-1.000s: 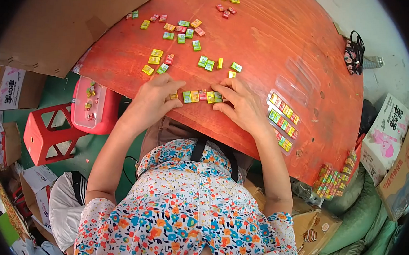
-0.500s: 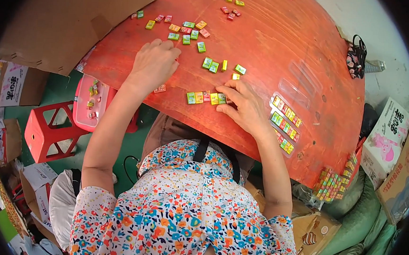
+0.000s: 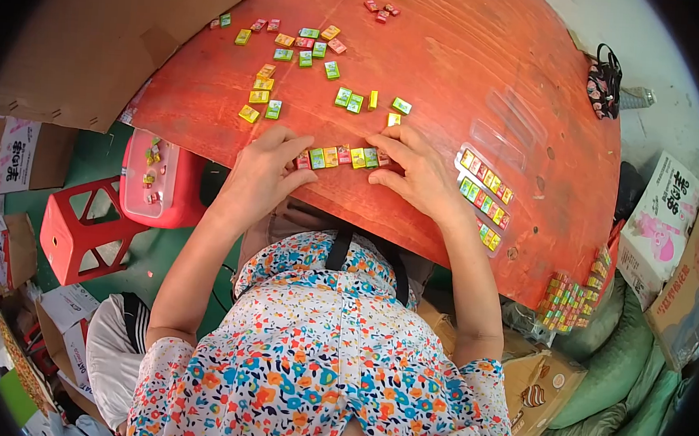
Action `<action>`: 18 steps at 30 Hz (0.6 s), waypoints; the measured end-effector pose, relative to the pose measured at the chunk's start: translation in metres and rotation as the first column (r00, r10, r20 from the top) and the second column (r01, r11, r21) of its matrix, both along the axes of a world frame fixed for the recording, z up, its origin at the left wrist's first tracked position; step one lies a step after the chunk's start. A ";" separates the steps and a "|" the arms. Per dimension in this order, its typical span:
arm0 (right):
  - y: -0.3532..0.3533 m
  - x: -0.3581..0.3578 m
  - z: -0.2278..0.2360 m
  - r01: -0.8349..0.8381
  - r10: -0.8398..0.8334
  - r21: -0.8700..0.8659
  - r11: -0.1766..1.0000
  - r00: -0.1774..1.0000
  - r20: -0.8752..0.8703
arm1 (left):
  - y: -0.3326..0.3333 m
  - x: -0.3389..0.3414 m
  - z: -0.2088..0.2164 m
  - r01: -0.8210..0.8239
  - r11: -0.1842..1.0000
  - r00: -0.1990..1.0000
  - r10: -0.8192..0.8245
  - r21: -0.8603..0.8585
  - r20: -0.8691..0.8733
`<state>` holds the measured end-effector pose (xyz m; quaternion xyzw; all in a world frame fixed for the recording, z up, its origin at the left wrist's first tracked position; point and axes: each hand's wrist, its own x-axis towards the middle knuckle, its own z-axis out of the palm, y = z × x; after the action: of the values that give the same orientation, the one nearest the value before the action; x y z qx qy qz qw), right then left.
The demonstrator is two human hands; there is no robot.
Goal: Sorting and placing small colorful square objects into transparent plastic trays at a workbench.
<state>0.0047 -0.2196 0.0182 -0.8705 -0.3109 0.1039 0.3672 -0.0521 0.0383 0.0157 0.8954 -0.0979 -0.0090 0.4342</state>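
A short row of small colourful boxes (image 3: 331, 157), red, green and yellow, stands side by side near the table's front edge. At its left end, the thumb and fingers of my left hand (image 3: 265, 170) close around a red box (image 3: 302, 160). My right hand (image 3: 419, 176) presses its thumb and fingers on the opposite end, partly hiding the last boxes. The row is squeezed between both hands. To the right lies a clear plastic tray (image 3: 460, 167) holding rows of similar boxes. Loose boxes (image 3: 349, 99) lie beyond my hands, a yellow one (image 3: 394, 120) close to my right fingers.
More loose boxes (image 3: 306, 45) are scattered over the red table (image 3: 449, 71). Clear empty trays (image 3: 500, 143) lie at the right. A large cardboard box (image 3: 119, 32) covers the far left corner. A red stool (image 3: 81, 232) and a pink tub (image 3: 167, 213) stand left.
My left hand has come back toward me and right, onto the row's left end, where a red box now stands. My right hand stays at the other end. The view has shifted slightly.
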 end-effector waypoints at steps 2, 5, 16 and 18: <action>0.002 -0.001 -0.004 0.007 -0.006 -0.017 1.000 0.996 0.087 | -0.002 0.000 -0.003 0.008 0.999 0.999 -0.009 0.034 0.053; 0.006 -0.003 -0.004 0.008 0.008 -0.089 0.996 0.983 0.182 | -0.008 0.003 -0.004 0.032 0.994 0.994 -0.043 0.104 0.102; 0.004 -0.005 -0.016 0.029 -0.020 -0.035 0.999 0.970 0.241 | -0.020 0.011 -0.003 0.083 0.983 0.984 -0.107 0.164 0.141; 0.002 -0.002 -0.020 0.069 -0.056 -0.034 0.997 0.955 0.293 | -0.022 0.012 -0.002 0.053 0.995 0.996 -0.060 0.089 0.073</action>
<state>0.0023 -0.2173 -0.0019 -0.8935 -0.3314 -0.0305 0.3015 -0.0405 0.0159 0.0135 0.9101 -0.1389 0.0082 0.3903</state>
